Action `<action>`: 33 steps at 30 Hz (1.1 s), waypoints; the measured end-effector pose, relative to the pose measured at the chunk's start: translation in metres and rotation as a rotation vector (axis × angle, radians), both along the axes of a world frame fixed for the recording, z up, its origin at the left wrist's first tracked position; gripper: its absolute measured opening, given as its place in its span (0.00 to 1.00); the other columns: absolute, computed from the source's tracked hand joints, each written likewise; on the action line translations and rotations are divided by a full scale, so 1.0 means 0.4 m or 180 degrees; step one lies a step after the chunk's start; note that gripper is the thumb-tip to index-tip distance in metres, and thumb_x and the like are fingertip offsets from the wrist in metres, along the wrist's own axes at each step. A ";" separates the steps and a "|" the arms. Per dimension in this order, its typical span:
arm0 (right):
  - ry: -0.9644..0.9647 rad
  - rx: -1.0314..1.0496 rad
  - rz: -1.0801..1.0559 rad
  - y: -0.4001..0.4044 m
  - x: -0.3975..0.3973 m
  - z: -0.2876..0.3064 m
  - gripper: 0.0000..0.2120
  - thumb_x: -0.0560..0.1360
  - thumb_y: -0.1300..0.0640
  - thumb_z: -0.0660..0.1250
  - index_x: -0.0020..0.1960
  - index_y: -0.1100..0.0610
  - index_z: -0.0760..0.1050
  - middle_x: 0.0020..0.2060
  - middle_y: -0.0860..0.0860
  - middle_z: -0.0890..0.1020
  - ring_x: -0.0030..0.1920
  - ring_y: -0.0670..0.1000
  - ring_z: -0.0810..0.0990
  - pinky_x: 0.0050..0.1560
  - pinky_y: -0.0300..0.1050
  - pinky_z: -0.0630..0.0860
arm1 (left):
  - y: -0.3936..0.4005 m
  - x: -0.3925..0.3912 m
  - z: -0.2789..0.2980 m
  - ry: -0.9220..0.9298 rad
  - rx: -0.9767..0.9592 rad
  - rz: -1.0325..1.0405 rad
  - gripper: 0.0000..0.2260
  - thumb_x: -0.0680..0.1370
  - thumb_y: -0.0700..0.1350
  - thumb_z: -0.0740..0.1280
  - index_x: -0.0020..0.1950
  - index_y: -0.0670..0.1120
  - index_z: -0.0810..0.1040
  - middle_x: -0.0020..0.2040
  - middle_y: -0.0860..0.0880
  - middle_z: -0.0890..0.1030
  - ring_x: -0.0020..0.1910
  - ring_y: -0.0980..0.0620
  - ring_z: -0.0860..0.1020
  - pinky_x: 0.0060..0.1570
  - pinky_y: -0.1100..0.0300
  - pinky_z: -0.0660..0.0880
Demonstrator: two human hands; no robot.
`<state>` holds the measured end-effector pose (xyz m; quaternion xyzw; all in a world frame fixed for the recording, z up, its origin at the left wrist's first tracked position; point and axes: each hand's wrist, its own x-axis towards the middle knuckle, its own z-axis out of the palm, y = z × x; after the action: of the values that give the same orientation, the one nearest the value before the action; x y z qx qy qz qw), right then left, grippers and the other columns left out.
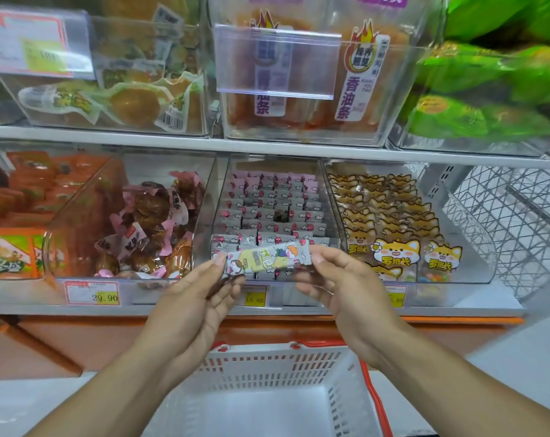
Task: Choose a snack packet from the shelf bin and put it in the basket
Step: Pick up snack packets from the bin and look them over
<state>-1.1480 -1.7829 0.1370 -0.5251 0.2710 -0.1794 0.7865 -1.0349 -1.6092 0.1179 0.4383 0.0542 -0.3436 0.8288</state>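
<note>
Before middle shelf bin (277, 216): snack packet (267, 257), pinched endwise by left hand (201, 298) and right hand (336, 279); lower straight into basket (277, 370) underneath.

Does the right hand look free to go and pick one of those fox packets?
Probably not yet: the right hand pinches one end of the snack packet. Otherwise the fox packets lie close beside it in an open-topped bin.

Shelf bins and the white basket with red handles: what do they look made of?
Clear shelf bins: likely rigid glossy plastic; contents and reflections show through. White slotted basket with red handles: seemingly matte moulded plastic, given its even slots.
</note>
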 end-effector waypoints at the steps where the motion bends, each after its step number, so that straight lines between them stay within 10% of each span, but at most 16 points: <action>1: -0.0045 -0.0294 0.0122 -0.003 -0.005 0.005 0.13 0.82 0.66 0.64 0.60 0.53 0.80 0.52 0.50 0.87 0.47 0.49 0.87 0.45 0.39 0.82 | 0.001 0.002 -0.002 -0.0008 0.0029 0.0028 0.05 0.70 0.44 0.73 0.40 0.46 0.89 0.42 0.44 0.86 0.40 0.53 0.86 0.37 0.65 0.81; 5: 0.0011 -0.2102 0.0807 -0.009 -0.025 0.003 0.32 0.75 0.65 0.74 0.69 0.36 0.72 0.64 0.33 0.78 0.57 0.39 0.80 0.50 0.33 0.79 | 0.004 0.004 -0.012 -0.0117 0.0210 0.0016 0.06 0.69 0.46 0.74 0.42 0.46 0.89 0.43 0.43 0.86 0.39 0.53 0.85 0.38 0.64 0.81; 12: 0.0199 -0.2352 0.0559 -0.010 -0.019 -0.011 0.18 0.74 0.56 0.76 0.56 0.34 0.80 0.47 0.31 0.81 0.47 0.39 0.81 0.45 0.32 0.76 | -0.002 -0.006 0.000 -0.0186 0.0179 0.0015 0.08 0.69 0.44 0.74 0.45 0.44 0.89 0.44 0.44 0.87 0.42 0.51 0.86 0.40 0.63 0.82; 17: 0.0284 -0.1987 0.0660 -0.018 -0.014 -0.019 0.16 0.76 0.56 0.74 0.59 0.39 0.81 0.53 0.42 0.85 0.52 0.49 0.84 0.54 0.49 0.82 | -0.004 -0.011 0.011 -0.0480 0.0350 0.0035 0.08 0.80 0.39 0.67 0.57 0.42 0.82 0.42 0.46 0.88 0.42 0.49 0.87 0.38 0.62 0.81; 27: 0.0444 -0.0578 0.0524 -0.011 0.004 -0.020 0.16 0.77 0.46 0.71 0.54 0.59 0.82 0.37 0.52 0.79 0.35 0.51 0.80 0.35 0.42 0.78 | 0.018 -0.043 0.034 -0.2331 0.1265 -0.0746 0.11 0.74 0.57 0.71 0.56 0.64 0.83 0.51 0.58 0.86 0.51 0.60 0.83 0.49 0.68 0.79; 33: 0.0806 -0.0376 0.0788 -0.011 0.008 -0.012 0.29 0.72 0.33 0.68 0.52 0.60 0.83 0.38 0.57 0.84 0.35 0.53 0.82 0.34 0.44 0.77 | 0.010 -0.030 0.017 -0.1539 0.0902 -0.0531 0.21 0.66 0.57 0.77 0.54 0.47 0.85 0.48 0.45 0.87 0.46 0.49 0.86 0.45 0.64 0.81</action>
<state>-1.1447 -1.7872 0.1324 -0.6182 0.2902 -0.0292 0.7299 -1.0469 -1.6051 0.1247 0.6218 -0.1336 -0.2851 0.7171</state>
